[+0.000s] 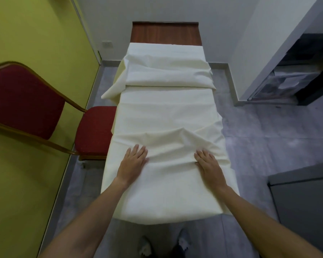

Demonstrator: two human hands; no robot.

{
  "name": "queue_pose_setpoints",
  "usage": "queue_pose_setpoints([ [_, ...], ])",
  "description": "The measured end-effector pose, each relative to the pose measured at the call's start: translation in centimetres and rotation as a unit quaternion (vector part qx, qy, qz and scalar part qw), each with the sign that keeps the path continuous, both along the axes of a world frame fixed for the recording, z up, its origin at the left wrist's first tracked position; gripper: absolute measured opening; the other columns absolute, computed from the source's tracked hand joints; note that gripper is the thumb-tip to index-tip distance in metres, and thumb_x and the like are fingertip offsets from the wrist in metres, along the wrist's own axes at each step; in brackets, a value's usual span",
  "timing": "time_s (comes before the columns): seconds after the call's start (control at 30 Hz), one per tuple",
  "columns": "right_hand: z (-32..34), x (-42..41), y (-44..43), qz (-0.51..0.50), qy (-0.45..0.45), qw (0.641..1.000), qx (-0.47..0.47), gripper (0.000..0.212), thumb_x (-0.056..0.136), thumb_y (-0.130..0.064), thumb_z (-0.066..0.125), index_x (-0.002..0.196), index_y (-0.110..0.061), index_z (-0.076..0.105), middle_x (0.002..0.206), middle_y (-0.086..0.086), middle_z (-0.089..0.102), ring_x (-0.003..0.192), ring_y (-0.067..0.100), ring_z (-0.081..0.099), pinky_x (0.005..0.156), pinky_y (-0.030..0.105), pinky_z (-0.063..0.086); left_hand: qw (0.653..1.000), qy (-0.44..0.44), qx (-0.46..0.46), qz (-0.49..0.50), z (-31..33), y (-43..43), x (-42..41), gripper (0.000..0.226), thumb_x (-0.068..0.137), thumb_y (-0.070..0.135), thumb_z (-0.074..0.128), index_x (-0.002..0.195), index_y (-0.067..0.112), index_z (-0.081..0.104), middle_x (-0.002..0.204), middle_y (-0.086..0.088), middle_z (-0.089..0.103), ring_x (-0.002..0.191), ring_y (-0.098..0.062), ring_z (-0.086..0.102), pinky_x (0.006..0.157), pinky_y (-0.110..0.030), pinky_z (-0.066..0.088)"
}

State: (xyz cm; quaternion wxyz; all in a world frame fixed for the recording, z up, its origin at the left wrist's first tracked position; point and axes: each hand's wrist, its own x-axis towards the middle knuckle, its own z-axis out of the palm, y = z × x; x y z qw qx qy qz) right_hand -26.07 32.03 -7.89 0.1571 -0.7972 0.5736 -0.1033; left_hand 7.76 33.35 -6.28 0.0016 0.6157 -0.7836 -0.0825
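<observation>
A cream-white sheet (166,112) covers a narrow bed that runs away from me. My left hand (133,162) lies flat on the sheet near the foot end, fingers straight and spread. My right hand (208,164) presses flat on the sheet to the right, fingers straight. Between and just beyond the two hands the cloth bunches into a raised wrinkle (175,138). A second layer of the sheet is folded back near the head end (168,73), with a corner hanging off the left side (111,92).
A red padded chair (93,131) with a gold frame stands close against the bed's left side, by a yellow-green wall. A wooden headboard (165,32) is at the far end. A grey cabinet (304,202) stands at right, dark shelving (295,79) further back. Grey floor lies right of the bed.
</observation>
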Motion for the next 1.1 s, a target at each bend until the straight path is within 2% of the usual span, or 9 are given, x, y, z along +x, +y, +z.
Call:
queue_pose_setpoints([
  [0.17,1.3,-0.2,-0.3,-0.018,-0.032,0.999,-0.001,0.030,0.101,-0.011,0.052,0.128,-0.007,0.065,0.139,0.010,0.060,0.135,0.035,0.048,0.108,0.045,0.041,1.000,0.016,-0.002,0.006,1.6,0.5,-0.1,0.055,0.102,0.038,0.023,0.128,0.006,0.060,0.129,-0.012,0.064,0.124,-0.034,0.057,0.097,-0.048,0.050],
  [0.33,5.0,-0.4,-0.1,0.016,-0.020,0.998,-0.065,0.035,0.097,-0.019,0.037,0.110,-0.008,0.067,0.114,0.014,0.068,0.105,0.036,0.065,0.088,0.043,0.054,0.998,0.019,-0.052,-0.018,5.9,1.3,0.4,0.057,0.104,0.041,0.019,0.116,0.009,0.064,0.114,-0.009,0.070,0.105,-0.028,0.066,0.082,-0.036,0.055],
  [0.43,7.1,-0.4,0.6,0.029,-0.010,0.995,-0.099,0.025,0.095,-0.010,0.046,0.107,-0.007,0.068,0.108,0.014,0.070,0.098,0.035,0.067,0.083,0.043,0.056,0.997,0.016,-0.069,-0.033,7.7,2.1,0.4,0.049,0.101,0.040,0.027,0.108,0.010,0.066,0.105,-0.006,0.070,0.093,-0.025,0.067,0.075,-0.034,0.052],
  [0.47,7.8,-0.5,1.2,0.033,-0.007,0.993,-0.116,0.020,0.092,-0.002,0.055,0.106,-0.006,0.069,0.107,0.015,0.071,0.097,0.035,0.069,0.083,0.044,0.057,0.997,0.025,-0.071,-0.034,8.2,2.5,0.5,0.047,0.100,0.038,0.031,0.109,0.008,0.066,0.106,-0.008,0.070,0.095,-0.027,0.068,0.074,-0.034,0.054],
  [0.57,9.6,-1.2,2.8,0.046,-0.004,0.989,-0.139,0.038,0.075,0.013,0.076,0.108,-0.005,0.070,0.109,0.015,0.072,0.100,0.033,0.071,0.085,0.043,0.058,0.994,0.048,-0.093,-0.041,9.5,4.0,0.8,0.055,0.103,0.045,0.025,0.112,0.008,0.065,0.109,-0.009,0.071,0.102,-0.026,0.068,0.071,-0.037,0.060],
  [0.67,10.3,-2.3,4.6,0.061,0.001,0.987,-0.147,0.039,0.082,0.011,0.071,0.116,-0.006,0.067,0.119,0.014,0.070,0.112,0.032,0.067,0.096,0.041,0.053,0.991,0.045,-0.115,-0.059,11.2,5.9,0.5,0.043,0.101,0.041,0.032,0.111,0.011,0.062,0.108,-0.008,0.070,0.098,-0.024,0.068,0.066,-0.037,0.060],
  [0.73,10.7,-2.9,6.0,0.050,0.004,0.989,-0.140,0.038,0.087,0.007,0.068,0.122,-0.006,0.065,0.125,0.014,0.067,0.118,0.032,0.064,0.098,0.045,0.054,0.988,0.051,-0.128,-0.067,11.8,7.3,0.2,0.041,0.100,0.038,0.036,0.112,0.011,0.063,0.110,-0.009,0.071,0.102,-0.024,0.069,0.072,-0.038,0.061],
  [0.83,11.0,-3.1,8.7,0.035,-0.003,0.988,-0.150,0.043,0.082,0.009,0.072,0.123,-0.003,0.065,0.125,0.017,0.067,0.117,0.033,0.065,0.099,0.044,0.051,0.984,0.059,-0.156,-0.068,12.2,10.2,-0.4,0.041,0.099,0.037,0.039,0.112,0.009,0.066,0.111,-0.009,0.072,0.103,-0.022,0.069,0.080,-0.036,0.059],
  [1.1,9.3,-2.6,16.8,-0.027,-0.014,0.986,-0.166,0.054,0.075,0.015,0.075,0.127,0.005,0.062,0.127,0.024,0.064,0.118,0.038,0.063,0.106,0.050,0.043,0.989,0.063,-0.136,0.013,10.9,17.2,-3.0,0.035,0.100,0.037,0.043,0.110,0.010,0.064,0.105,-0.005,0.069,0.097,-0.020,0.067,0.078,-0.033,0.058],
])
